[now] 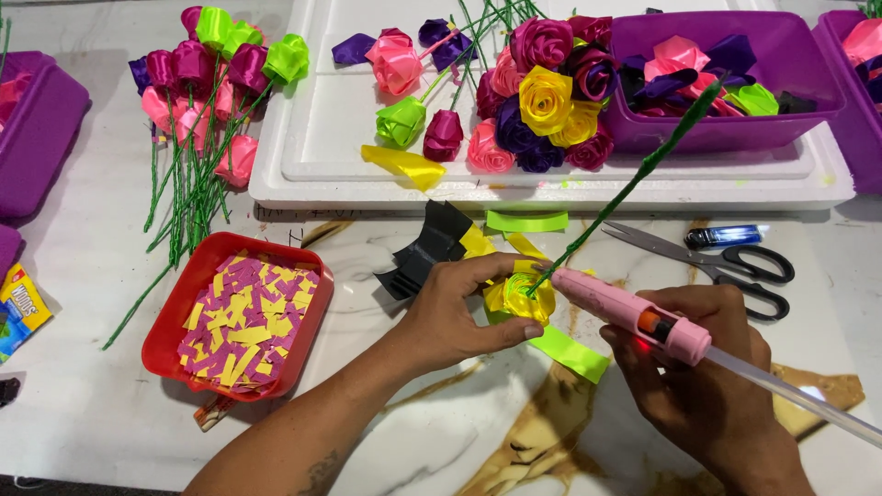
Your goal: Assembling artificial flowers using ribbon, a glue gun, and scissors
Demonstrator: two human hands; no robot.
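The left hand [450, 317] pinches a yellow folded-ribbon rose [520, 298] between thumb and fingers, just above the marble-patterned table [110, 404]. The rose's green wrapped wire stem [634, 184] runs up and to the right, its long axis slanting toward the purple plastic tub [726, 138] on the white foam tray [312, 165]. The right hand [707, 377] is clenched around a pink glue gun [634, 315], whose long body lies diagonally, nozzle pointing up-left and touching the rose where the stem enters. Black-handled scissors [707, 260] lie just beyond; a red tray of paper scraps [165, 321] sits left.
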